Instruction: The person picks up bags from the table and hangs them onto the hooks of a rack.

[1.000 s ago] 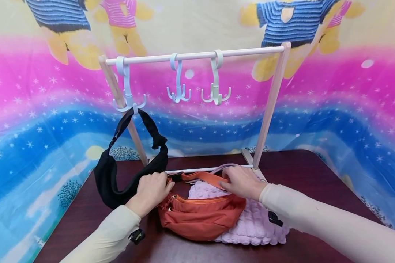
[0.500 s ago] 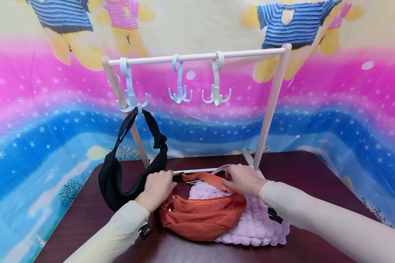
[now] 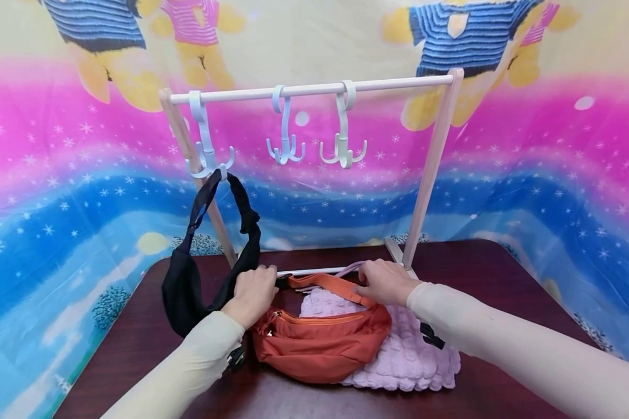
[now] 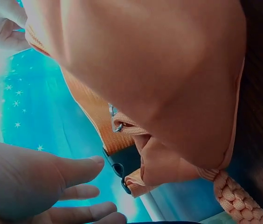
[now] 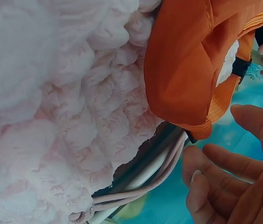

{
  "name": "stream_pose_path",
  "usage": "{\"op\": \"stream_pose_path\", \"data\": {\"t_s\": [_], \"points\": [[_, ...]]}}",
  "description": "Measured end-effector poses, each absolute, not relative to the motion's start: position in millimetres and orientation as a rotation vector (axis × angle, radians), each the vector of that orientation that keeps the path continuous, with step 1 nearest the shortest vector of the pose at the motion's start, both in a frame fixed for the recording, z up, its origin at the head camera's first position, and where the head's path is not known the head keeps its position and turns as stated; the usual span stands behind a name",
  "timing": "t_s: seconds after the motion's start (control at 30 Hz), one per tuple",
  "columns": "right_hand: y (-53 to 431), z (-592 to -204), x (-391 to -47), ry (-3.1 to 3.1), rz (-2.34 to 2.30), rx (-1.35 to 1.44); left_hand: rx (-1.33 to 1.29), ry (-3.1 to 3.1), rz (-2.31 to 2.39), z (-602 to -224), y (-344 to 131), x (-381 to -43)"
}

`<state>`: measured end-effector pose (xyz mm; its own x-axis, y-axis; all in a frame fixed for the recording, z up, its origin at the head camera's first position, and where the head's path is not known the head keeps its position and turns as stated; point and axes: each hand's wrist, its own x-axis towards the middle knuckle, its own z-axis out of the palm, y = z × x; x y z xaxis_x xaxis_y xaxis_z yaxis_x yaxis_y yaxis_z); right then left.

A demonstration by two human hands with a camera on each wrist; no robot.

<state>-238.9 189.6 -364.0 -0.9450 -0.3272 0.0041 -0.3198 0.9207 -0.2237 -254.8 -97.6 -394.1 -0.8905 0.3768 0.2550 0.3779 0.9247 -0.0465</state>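
Observation:
An orange-red waist bag (image 3: 320,343) lies on the table, partly over a pink puffy bag (image 3: 414,355). Its orange strap (image 3: 330,285) arches behind it, with a black buckle (image 4: 122,163) near the left end. My left hand (image 3: 254,294) is beside that buckle, thumb and fingers apart with nothing between them in the left wrist view. By the strap's right end is my right hand (image 3: 388,282); in the right wrist view its fingers are loosely bent and hold nothing. The pink bag's thin cords (image 5: 155,182) run close to the right fingertips.
A wooden rack (image 3: 432,169) stands behind the bags, with three hooks on its top bar. A black bag (image 3: 183,291) hangs from the left hook (image 3: 207,154), close to my left forearm. The middle hook (image 3: 285,145) and right hook (image 3: 343,145) carry nothing.
My left hand has shifted right and slightly up, and the hanging black bag has moved a little. My right hand stays nearly in place. Both bags on the table lie as before.

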Motion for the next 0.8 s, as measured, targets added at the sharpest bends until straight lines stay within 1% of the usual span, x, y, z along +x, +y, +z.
{"op": "stream_pose_path", "data": {"t_s": [0.5,0.8], "points": [[194,-364,-250,2.984,-0.337,-0.432,-0.553,-2.9,-0.019,-399,-86,-264],[195,-363,-257,2.903,-0.42,-0.419,-0.551,-2.961,-0.157,-399,-84,-275]]}}
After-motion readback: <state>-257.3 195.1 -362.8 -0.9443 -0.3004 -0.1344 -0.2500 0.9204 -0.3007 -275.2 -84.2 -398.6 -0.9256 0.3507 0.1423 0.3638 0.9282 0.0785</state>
